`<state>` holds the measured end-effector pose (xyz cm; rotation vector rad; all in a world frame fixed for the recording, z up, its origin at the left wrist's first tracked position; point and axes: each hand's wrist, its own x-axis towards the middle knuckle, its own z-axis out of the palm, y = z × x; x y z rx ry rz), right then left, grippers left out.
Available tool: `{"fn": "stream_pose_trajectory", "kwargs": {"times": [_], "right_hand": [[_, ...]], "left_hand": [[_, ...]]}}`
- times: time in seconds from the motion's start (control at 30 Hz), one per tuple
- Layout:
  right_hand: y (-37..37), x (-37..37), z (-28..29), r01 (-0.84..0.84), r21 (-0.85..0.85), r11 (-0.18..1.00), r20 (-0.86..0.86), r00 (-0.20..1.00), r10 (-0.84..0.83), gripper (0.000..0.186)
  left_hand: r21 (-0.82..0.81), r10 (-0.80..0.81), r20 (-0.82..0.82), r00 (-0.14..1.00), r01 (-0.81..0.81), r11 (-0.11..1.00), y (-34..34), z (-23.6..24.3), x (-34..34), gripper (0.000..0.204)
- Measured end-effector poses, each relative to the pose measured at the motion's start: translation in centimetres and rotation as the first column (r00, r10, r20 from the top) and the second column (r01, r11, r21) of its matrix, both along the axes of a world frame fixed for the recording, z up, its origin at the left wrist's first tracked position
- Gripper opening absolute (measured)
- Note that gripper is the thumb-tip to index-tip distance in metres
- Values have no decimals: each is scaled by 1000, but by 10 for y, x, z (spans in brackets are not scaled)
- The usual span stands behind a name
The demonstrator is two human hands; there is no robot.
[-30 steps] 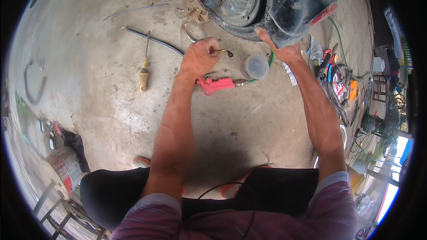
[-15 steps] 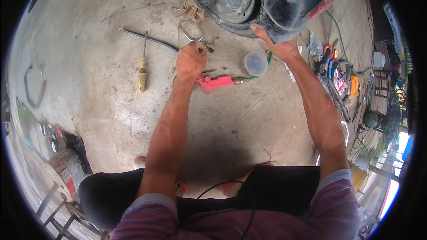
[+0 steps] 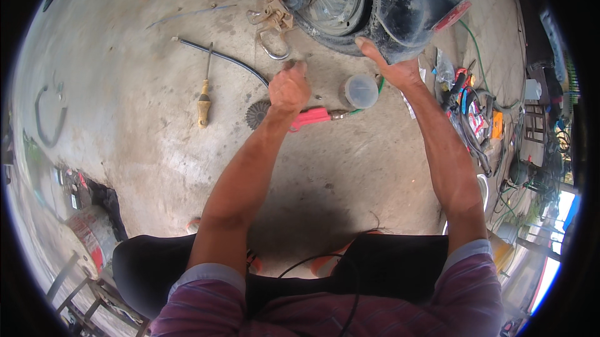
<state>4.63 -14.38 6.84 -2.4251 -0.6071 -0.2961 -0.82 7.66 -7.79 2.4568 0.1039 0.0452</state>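
Position of the left hand has changed: half a second ago it lay further left, with a small bent fitting showing at its fingertips. Now its forearm covers part of the pink air gun, and the toothed disc is more exposed. The fitting is not distinguishable, so its handling cannot be confirmed. Left fingers are curled inward; whether they pinch anything cannot be told.

Right hand is unchanged: it grips the lower corner of the black fender, thumb on the visible side near the tyre, fingers hidden behind. This hold appears to steady the part. Fender and tyre lie toward the far edge of the concrete surface, directly at the right grip and beyond the left hand. Metal loop lies just beyond the left hand; clear cup stands between both hands.
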Motion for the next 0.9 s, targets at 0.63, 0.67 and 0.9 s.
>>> {"fn": "stream_pose_trajectory", "kwargs": {"times": [0.63, 0.67, 0.9], "right_hand": [[12, -11, -15, 166, 288, 943, -97, 985, -144, 38], [12, -12, -14, 165, 297, 941, -86, 986, -146, 39], [10, -12, -4, 118, 137, 983, -24, 993, -116, 38]], "left_hand": [[-797, 63, -385, 921, -366, 481, 7, 37, -20, 37], [-858, 24, -361, 932, -342, 384, 6, 40, -22, 36], [-980, -13, -186, 982, -185, 70, -15, 107, -32, 20]]}}
